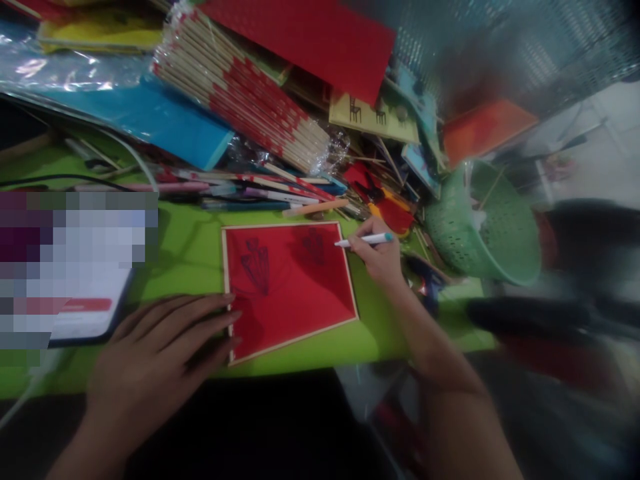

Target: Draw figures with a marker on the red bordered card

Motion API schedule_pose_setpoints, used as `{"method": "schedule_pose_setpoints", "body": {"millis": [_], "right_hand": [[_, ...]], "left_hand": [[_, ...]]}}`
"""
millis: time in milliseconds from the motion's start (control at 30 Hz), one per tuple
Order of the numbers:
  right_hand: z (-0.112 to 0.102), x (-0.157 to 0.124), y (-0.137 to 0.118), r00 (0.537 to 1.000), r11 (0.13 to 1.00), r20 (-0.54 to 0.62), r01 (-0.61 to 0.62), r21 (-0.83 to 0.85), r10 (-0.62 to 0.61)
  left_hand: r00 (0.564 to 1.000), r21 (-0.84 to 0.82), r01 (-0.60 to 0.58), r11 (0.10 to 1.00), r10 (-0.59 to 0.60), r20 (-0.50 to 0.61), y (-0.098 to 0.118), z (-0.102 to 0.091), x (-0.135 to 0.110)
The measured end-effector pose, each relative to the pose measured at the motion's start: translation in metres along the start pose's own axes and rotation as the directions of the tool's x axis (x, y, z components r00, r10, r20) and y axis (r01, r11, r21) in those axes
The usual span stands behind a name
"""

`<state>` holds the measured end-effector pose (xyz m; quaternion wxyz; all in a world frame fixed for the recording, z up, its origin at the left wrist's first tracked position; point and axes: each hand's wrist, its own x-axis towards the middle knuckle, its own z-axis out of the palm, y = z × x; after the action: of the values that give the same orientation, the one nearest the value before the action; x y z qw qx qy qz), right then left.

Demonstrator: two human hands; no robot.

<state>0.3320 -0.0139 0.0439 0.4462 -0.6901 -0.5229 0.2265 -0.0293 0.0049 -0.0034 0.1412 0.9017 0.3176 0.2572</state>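
A red sheet edged with thin pale wooden strips lies flat on the green table. Two dark line drawings show on it, one at the upper left and one at the upper right. My left hand rests with fingers stretched out, their tips on the sheet's left edge. Near the upper right corner, my right hand grips a white marker with a teal end. The marker's tip points left, close to the sheet's right border; whether it touches the surface I cannot tell.
A phone or tablet, partly pixelated, lies at the left. Behind the sheet are loose pens and sticks, a plastic-wrapped stick bundle, a blue packet and a red board. A green basket stands at the right.
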Motion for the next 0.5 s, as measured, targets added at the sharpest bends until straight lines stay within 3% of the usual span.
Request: {"method": "schedule_pose_setpoints", "body": {"millis": [167,500], "right_hand": [[0.0004,0.0000,0.0008,1.000,1.000,0.006,0.018,-0.015,-0.018],[-0.0010,-0.0039,-0.0017,0.998,1.000,0.066,0.024,0.000,-0.024]], "left_hand": [[0.995,-0.012,-0.040,0.999,0.039,-0.087,0.0009,0.0040,0.0027],[0.995,0.001,-0.051,0.999,0.051,-0.082,-0.0007,0.0051,0.0024]]}}
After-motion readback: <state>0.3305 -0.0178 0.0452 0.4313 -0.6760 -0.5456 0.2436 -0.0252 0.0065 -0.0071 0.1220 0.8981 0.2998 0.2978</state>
